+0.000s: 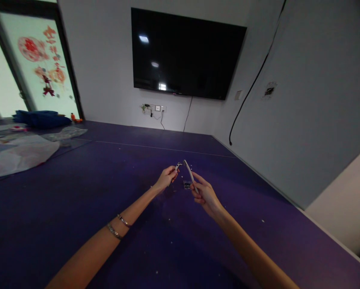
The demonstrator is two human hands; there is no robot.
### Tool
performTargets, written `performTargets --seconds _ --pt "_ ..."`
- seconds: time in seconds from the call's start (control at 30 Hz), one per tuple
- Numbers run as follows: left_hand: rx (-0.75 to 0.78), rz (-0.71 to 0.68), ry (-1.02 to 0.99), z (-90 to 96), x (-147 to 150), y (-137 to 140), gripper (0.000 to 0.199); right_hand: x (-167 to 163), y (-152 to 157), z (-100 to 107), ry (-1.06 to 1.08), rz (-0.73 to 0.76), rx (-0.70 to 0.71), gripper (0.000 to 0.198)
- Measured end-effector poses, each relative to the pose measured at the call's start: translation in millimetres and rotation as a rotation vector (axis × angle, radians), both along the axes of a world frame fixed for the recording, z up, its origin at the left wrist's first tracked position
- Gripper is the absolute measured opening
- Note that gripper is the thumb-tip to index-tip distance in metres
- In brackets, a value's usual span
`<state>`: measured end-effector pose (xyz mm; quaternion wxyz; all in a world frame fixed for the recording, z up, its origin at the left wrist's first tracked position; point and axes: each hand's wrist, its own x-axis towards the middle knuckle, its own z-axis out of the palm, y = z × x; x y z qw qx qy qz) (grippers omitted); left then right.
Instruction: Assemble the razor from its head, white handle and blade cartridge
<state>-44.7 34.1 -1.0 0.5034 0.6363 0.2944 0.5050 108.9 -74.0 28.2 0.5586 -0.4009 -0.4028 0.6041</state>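
Observation:
My left hand (167,176) is closed around the handle of a small pale tool (177,166) that looks like a razor, its dark head pointing right. My right hand (204,194) grips a slim, pale, slightly curved toothbrush (189,170) by its lower end, with the brush head up. The two heads are very close together; whether they touch I cannot tell. Just below and between the hands, a small dark, pale-edged item (187,184) lies on the purple surface (132,241); its kind is unclear.
Pale specks (263,221) dot the purple surface. A whitish plastic sheet (26,156) and a folded blue cloth (41,119) lie at the far left. A television (186,54) hangs on the wall ahead, and a black cable (252,84) dangles at the right.

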Motion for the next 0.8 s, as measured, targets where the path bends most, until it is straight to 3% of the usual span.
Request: performTargets --seconds 0.8 --pt "0.025 0.004 0.062 -12.2 8 -2 0.015 -11 -1 -14 0.07 -0.099 -0.016 0.058"
